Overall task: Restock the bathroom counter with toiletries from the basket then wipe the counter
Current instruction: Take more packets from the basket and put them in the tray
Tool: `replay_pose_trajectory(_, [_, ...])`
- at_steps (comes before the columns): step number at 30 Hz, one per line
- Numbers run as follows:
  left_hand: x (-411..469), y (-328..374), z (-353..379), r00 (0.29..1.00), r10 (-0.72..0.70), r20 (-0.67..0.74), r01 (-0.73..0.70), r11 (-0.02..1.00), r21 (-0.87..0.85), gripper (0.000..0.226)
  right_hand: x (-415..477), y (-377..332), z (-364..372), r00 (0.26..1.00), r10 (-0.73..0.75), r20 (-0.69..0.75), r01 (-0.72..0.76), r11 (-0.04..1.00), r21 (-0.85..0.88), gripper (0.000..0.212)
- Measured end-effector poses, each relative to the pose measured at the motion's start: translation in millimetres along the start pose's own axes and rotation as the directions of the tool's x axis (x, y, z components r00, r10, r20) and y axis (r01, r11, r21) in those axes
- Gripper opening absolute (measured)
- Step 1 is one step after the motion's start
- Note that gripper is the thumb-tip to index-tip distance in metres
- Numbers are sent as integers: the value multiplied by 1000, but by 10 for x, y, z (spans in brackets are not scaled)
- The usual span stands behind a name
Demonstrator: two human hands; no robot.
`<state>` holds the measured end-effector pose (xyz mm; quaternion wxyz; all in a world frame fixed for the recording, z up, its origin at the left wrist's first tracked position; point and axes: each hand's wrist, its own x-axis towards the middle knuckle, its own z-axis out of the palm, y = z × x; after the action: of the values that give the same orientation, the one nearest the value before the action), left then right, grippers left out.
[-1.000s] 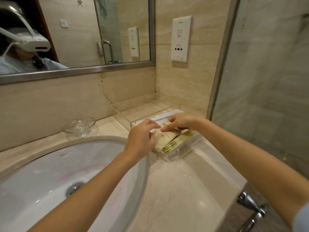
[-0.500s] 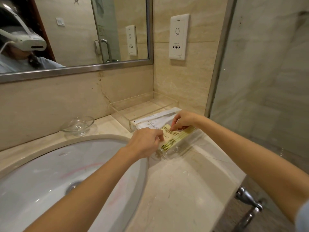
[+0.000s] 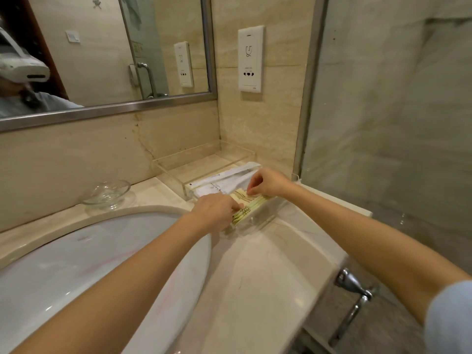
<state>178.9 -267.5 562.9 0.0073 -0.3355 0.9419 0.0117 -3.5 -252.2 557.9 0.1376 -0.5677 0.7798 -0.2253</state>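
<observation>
The green-striped packets (image 3: 246,209) lie stacked in the near end of the clear tray (image 3: 259,222). The tray sits on the counter (image 3: 268,277) in the corner, between the sink (image 3: 102,264) and the glass partition (image 3: 383,123).

The right hand (image 3: 268,183) pinches the far end of the stack between thumb and forefinger. The left hand (image 3: 217,209) has its fingers curled onto the near end (its thumb is hidden). Holding both ends appears intended to square the packets and seat them flat beside the white packets (image 3: 224,183) in the tray.

No packets show in the back part of the tray, so room remains there. The walls close the tray in behind. The sink rim runs just beside it on the left, and open counter lies in front. The basket is not in view, and wiping seems not yet begun.
</observation>
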Motion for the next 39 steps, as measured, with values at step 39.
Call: replay_pose_trajectory(39, [-992,3444,4845,642,176,746,55,960,-274,33,-5275,4600,3557,283,870,404,-883,73,463,13])
